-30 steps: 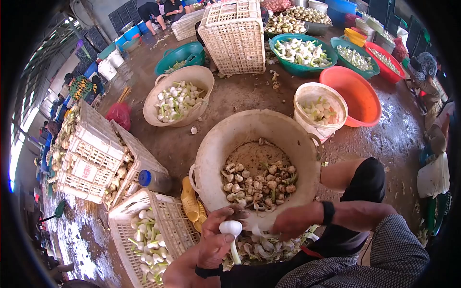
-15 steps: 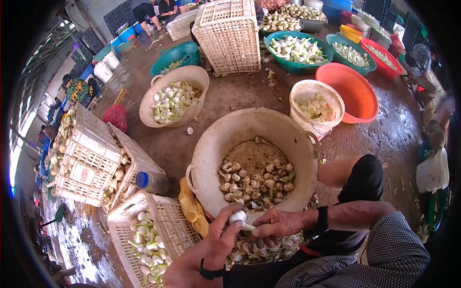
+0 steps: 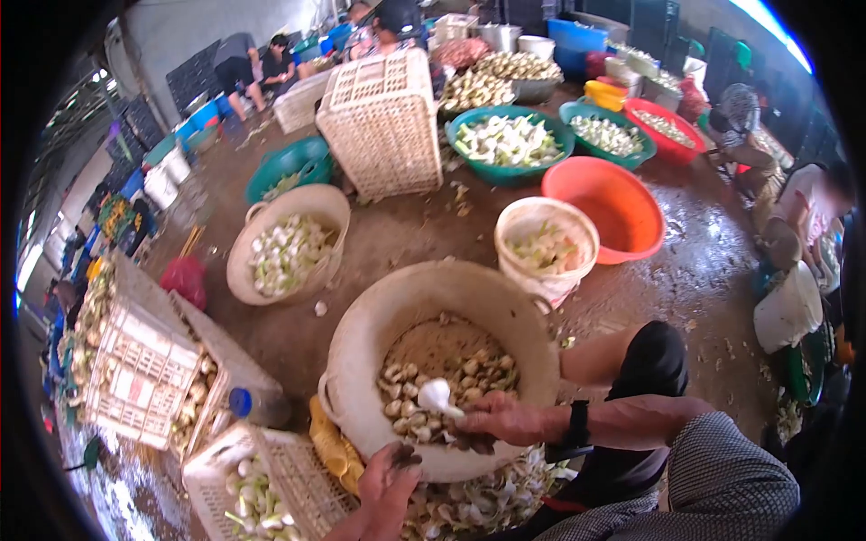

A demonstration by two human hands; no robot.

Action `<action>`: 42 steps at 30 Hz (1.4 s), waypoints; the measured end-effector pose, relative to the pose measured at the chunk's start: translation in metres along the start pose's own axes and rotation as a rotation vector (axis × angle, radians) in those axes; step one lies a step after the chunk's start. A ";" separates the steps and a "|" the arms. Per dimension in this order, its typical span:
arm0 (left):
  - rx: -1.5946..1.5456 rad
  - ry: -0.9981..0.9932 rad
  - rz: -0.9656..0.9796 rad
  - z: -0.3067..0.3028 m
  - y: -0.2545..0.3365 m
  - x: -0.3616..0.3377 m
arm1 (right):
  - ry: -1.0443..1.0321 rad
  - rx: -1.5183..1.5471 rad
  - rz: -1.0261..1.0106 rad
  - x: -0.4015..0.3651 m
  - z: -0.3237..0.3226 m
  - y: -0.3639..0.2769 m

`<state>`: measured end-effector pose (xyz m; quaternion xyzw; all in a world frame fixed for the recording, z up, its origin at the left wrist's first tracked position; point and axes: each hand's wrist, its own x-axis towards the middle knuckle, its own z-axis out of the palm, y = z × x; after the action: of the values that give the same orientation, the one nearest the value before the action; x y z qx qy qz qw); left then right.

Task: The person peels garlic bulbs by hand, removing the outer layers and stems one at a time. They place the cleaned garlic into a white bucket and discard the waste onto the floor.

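My right hand [image 3: 501,419] grips the stem of a white, peeled garlic bulb [image 3: 435,394], held out over the large beige basin [image 3: 361,338]. Brown, unpeeled garlic bulbs [image 3: 406,410] lie in the bottom of that basin. Just outside its near left rim is my left hand [image 3: 388,482], slightly blurred, with its fingers apart and nothing in it. Below both hands lies a heap of garlic skins [image 3: 483,505]. To the left, a plastic crate [image 3: 302,473] stands beside white garlic with green stems [image 3: 253,496].
A bottle with a blue cap [image 3: 257,404] and yellow slippers [image 3: 332,446] sit left of the basin. Beyond it stand a beige tub [image 3: 338,225], a white bucket [image 3: 586,257], an orange basin [image 3: 654,225] and an upright crate [image 3: 383,126]. Another person [image 3: 803,212] sits at right.
My left hand has let go of the garlic bulb and moved down and left. The right hand now holds the bulb alone, over the basin. The view has tilted up and turned right.
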<state>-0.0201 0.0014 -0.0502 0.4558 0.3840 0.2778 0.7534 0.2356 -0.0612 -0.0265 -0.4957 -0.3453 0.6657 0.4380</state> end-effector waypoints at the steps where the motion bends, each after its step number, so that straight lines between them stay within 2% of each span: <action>1: -0.001 -0.024 0.009 0.000 0.001 0.001 | 0.116 0.030 -0.029 0.005 -0.010 -0.009; 3: 0.328 -0.087 0.085 0.000 0.006 -0.001 | 0.276 0.101 -0.223 0.003 -0.035 -0.049; 4: 0.328 -0.098 0.091 0.002 0.011 -0.002 | 0.352 0.146 -0.325 0.011 -0.058 -0.058; 6: 0.413 -0.246 0.036 0.006 0.017 -0.005 | 0.367 0.257 -0.346 0.006 -0.094 -0.091; 9: 0.453 -0.265 0.032 0.007 0.010 0.000 | 0.356 0.269 -0.304 0.003 -0.102 -0.091; 11: 0.469 -0.255 0.021 0.004 0.006 0.001 | 0.349 -0.020 -0.136 0.005 -0.086 -0.072; 13: 0.145 -0.284 -0.122 0.000 0.008 -0.001 | 0.298 -0.121 -0.067 0.010 -0.078 -0.055; 15: 0.054 -0.199 -0.064 0.006 0.015 -0.009 | 0.205 -0.316 0.013 0.017 -0.070 -0.042; 17: 0.041 -0.138 -0.055 0.013 0.033 -0.014 | 0.198 -0.283 0.079 0.027 -0.074 -0.032; 19: -0.103 -0.106 0.013 0.016 0.046 -0.018 | 0.230 -0.174 0.127 0.033 -0.076 -0.028; 22: -0.188 -0.067 0.074 0.012 0.048 -0.023 | 0.247 -0.227 0.168 0.051 -0.089 -0.009; 27: -0.122 -0.058 0.131 0.008 0.058 -0.029 | 0.224 -0.348 0.283 0.092 -0.103 0.030; 29: -0.184 -0.039 0.124 0.007 0.059 -0.031 | 0.212 -0.590 0.301 0.110 -0.096 0.045; 30: -0.185 -0.026 0.117 0.005 0.058 -0.032 | 0.200 -0.588 0.308 0.119 -0.089 0.054; 33: -0.166 0.001 0.143 0.001 0.055 -0.030 | 0.162 -1.156 0.055 0.146 -0.076 0.096; 34: -0.191 0.008 0.149 0.001 0.055 -0.030 | 0.150 -1.152 0.060 0.152 -0.073 0.104; 36: -0.216 0.023 0.147 0.000 0.065 -0.032 | 0.169 -1.511 0.088 0.161 -0.069 0.119; 38: -0.044 0.050 -0.067 0.003 0.087 -0.036 | 0.169 -1.539 0.144 0.165 -0.077 0.133; 40: -0.101 0.039 -0.055 -0.001 0.067 -0.030 | 0.083 -1.545 0.175 0.161 -0.086 0.138; 41: -0.156 0.020 -0.039 -0.003 0.059 -0.029 | -0.054 -1.764 0.264 0.170 -0.104 0.164; 42: -0.154 0.020 -0.040 -0.003 0.063 -0.030 | -0.053 -1.762 0.263 0.163 -0.100 0.164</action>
<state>-0.0432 0.0066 0.0154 0.3860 0.3782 0.2960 0.7876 0.2724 0.0304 -0.2588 -0.6725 -0.6823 0.2148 -0.1902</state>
